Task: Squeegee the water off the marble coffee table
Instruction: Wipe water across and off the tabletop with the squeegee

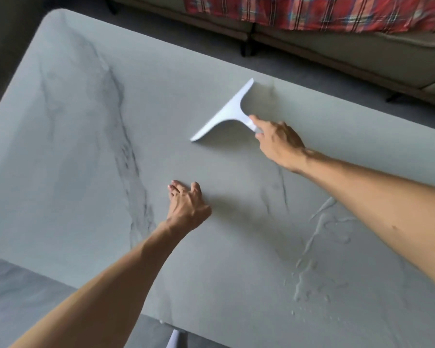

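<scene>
A white squeegee (225, 113) rests with its blade on the pale marble coffee table (86, 121), toward the far side. My right hand (278, 140) grips its short handle, forefinger stretched along it. My left hand (187, 203) presses flat on the tabletop near the middle, fingers spread and holding nothing. Streaks and beads of water (317, 254) lie on the marble at the near right, under my right forearm.
A beige sofa (349, 54) runs along the far side of the table, with a red plaid cloth (324, 11) draped on it. Grey floor (18, 290) shows at the near left past the table's edge.
</scene>
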Available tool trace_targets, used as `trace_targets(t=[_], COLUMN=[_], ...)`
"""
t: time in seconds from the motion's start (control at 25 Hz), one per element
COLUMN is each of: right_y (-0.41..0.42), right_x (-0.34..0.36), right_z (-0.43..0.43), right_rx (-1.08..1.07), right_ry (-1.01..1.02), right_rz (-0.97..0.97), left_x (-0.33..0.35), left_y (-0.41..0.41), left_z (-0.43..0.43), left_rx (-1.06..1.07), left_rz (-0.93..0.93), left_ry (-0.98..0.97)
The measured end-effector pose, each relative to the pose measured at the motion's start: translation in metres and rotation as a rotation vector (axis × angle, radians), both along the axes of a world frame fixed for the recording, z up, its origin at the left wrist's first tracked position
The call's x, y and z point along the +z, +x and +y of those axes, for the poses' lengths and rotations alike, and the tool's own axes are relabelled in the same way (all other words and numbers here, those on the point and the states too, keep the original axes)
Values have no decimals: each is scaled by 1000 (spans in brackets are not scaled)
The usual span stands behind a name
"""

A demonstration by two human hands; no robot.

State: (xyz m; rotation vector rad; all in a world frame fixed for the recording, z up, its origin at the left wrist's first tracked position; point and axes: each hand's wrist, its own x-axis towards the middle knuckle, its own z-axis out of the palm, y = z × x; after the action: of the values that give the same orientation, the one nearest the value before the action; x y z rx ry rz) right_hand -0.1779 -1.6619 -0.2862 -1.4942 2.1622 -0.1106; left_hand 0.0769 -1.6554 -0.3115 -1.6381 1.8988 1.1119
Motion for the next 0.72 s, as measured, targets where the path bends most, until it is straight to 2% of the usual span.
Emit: trace_targets(t=[0.24, 0.36, 0.48, 0.6, 0.72], right_y=[-48, -64, -77, -90, -113], right_x=[1, 12, 34, 58, 67], right_z=[132, 196, 244, 250, 199], right_rx=[-62, -104, -100, -135, -214], right_ry=[50, 67, 83, 100, 23], right_rz=[56, 99, 194, 245, 221], left_x=[8, 8, 6, 5, 0], left_y=[-11, -21, -47, -86, -112], left_z=[2, 8, 23, 39, 43], left_rx=[-13, -37, -175, -309, -358], left_rz=[-73, -124, -24, 77, 38], left_ry=[-1, -70, -147, -180, -164])
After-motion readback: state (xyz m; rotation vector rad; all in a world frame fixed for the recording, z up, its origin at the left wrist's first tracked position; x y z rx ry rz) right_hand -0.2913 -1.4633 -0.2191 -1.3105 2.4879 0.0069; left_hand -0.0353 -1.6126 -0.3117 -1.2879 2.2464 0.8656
